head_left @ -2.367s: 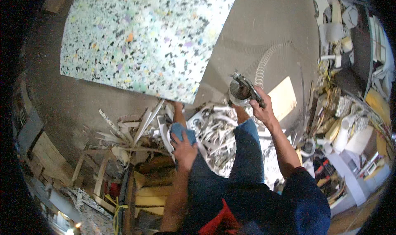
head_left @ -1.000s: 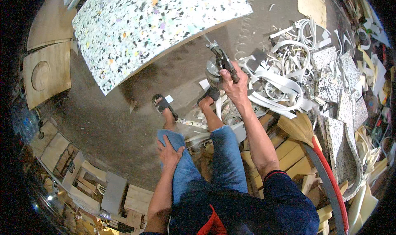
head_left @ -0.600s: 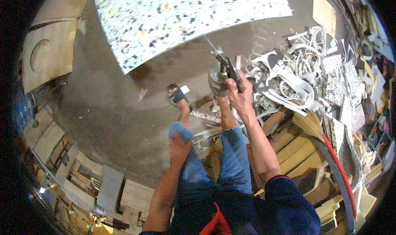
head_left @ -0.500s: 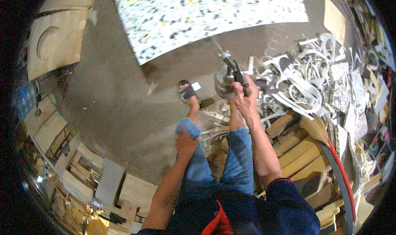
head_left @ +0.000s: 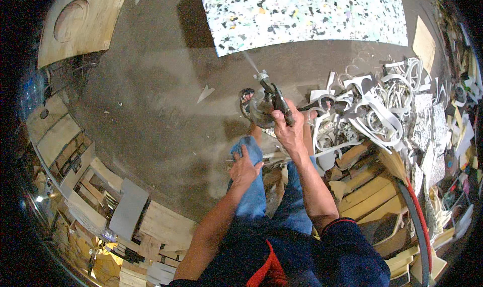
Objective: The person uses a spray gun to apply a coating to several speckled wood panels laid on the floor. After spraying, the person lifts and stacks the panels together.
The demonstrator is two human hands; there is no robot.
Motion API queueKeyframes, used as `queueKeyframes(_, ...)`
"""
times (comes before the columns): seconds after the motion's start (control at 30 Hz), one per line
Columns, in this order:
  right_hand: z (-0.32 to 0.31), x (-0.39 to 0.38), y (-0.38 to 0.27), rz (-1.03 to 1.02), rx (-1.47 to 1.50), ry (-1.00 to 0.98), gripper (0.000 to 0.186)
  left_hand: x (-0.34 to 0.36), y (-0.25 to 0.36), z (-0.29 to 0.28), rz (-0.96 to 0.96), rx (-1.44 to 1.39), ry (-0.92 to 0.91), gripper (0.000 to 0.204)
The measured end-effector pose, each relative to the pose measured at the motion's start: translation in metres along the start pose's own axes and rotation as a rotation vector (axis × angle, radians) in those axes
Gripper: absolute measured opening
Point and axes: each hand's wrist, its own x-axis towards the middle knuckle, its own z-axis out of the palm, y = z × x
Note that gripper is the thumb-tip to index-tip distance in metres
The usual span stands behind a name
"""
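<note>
My right hand (head_left: 290,128) grips the handle of a spray gun (head_left: 272,93), its round metal cup hanging beside it. A pale streak of spray leaves the nozzle toward the near edge of a white speckled foam sheet (head_left: 307,15) with multicoloured flecks. The gun stays apart from the sheet, on my side of it. Over my left knee my left hand (head_left: 245,168) lies with fingers spread and nothing in it. Part of my left foot is hidden behind the cup.
White foam offcuts (head_left: 372,108) heap at the right, near stacked yellowish pieces (head_left: 372,189). A red-edged hose or strip (head_left: 418,211) curves at lower right. A plywood board (head_left: 95,27) with a round recess stands far left; wooden pieces (head_left: 166,231) line the lower left. A small scrap (head_left: 205,93) lies on the floor.
The sheet and surroundings have shifted in the view. My left hand's fingers now show spread over the knee. The spray gun, still spraying, has moved slightly left in the view.
</note>
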Motion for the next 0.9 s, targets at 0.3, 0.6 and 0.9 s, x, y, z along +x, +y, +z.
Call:
queueKeyframes(0.3,0.029,-0.003,-0.009,-0.005,0.006,-0.071,0.044,0.001,-0.013,-0.005,0.058,-0.068,-0.018,0.102)
queueKeyframes(0.6,-0.019,0.016,-0.006,-0.042,-0.049,0.202,0.027,-0.003,-0.023,0.031,0.099,0.106,0.053,0.103)
queueKeyframes(0.9,-0.144,0.042,0.007,0.034,-0.094,0.408,0.031,-0.002,0.02,0.024,0.025,0.166,0.039,0.105)
